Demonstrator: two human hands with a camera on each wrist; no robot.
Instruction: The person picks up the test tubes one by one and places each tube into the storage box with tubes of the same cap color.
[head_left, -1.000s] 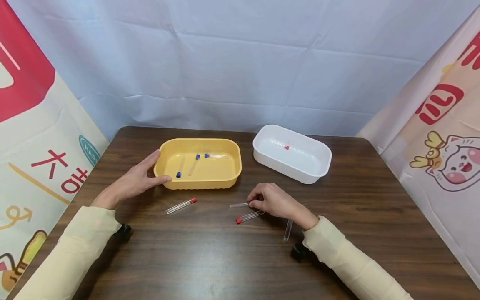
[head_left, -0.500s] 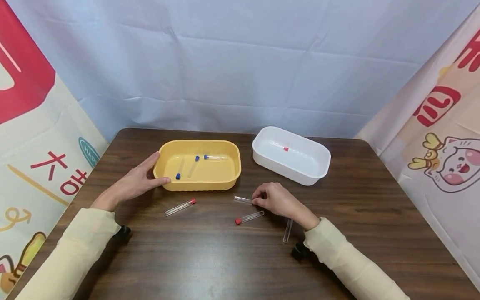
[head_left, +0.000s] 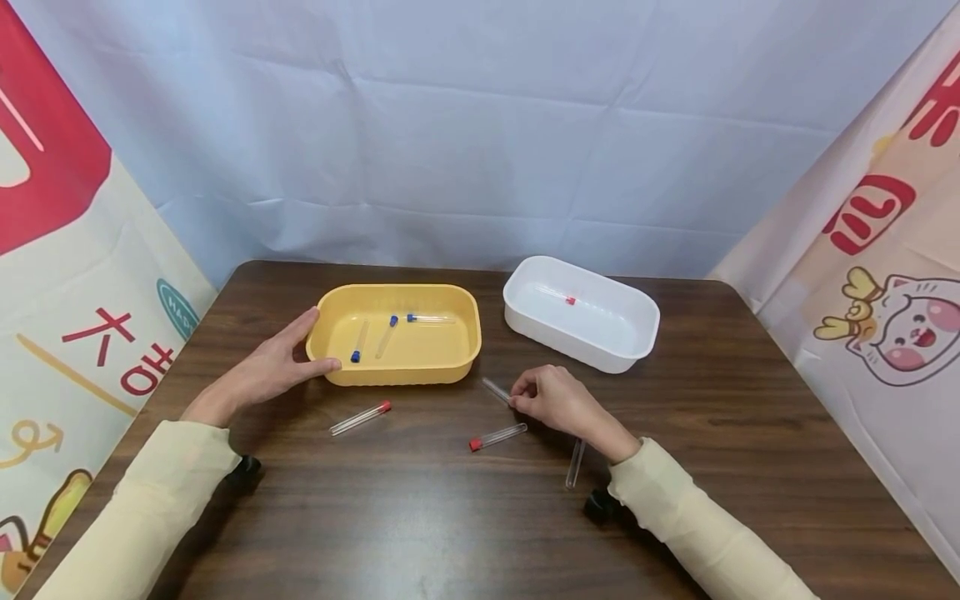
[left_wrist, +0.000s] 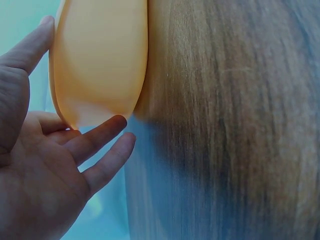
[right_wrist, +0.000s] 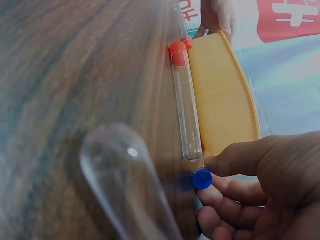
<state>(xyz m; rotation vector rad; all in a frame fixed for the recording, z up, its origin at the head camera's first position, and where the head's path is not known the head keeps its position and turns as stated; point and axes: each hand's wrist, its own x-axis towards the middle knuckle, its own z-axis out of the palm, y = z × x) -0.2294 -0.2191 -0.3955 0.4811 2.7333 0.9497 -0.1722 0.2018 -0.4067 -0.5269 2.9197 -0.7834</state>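
Observation:
At the left end of a yellow tray point(head_left: 401, 377), my left hand point(head_left: 262, 367) rests against the rim with fingers spread and fairly straight. In the left wrist view the fingertips point(left_wrist: 119, 122) touch the tray's edge. My right hand point(head_left: 557, 402) pinches a clear test tube point(head_left: 496, 388) at its blue cap point(right_wrist: 202, 178), between thumb and fingers. The cap is hidden in the head view. Just in front lies a red-capped test tube point(head_left: 501, 436). Another clear tube point(head_left: 575, 463) lies partly under my right forearm, its cap hidden.
Several blue-capped tubes lie in the yellow tray, among them one tube point(head_left: 432, 319) at the back. A white tray point(head_left: 577, 345) at back right holds a red-capped tube point(head_left: 557, 296). Near the yellow tray's front lies a red-capped tube point(head_left: 360, 418). A pale curtain point(head_left: 480, 167) hangs behind the table.
The tube in my right hand has swung from lying nearly level to pointing toward the back left. That hand has shifted slightly right. My left hand stays at the yellow tray.

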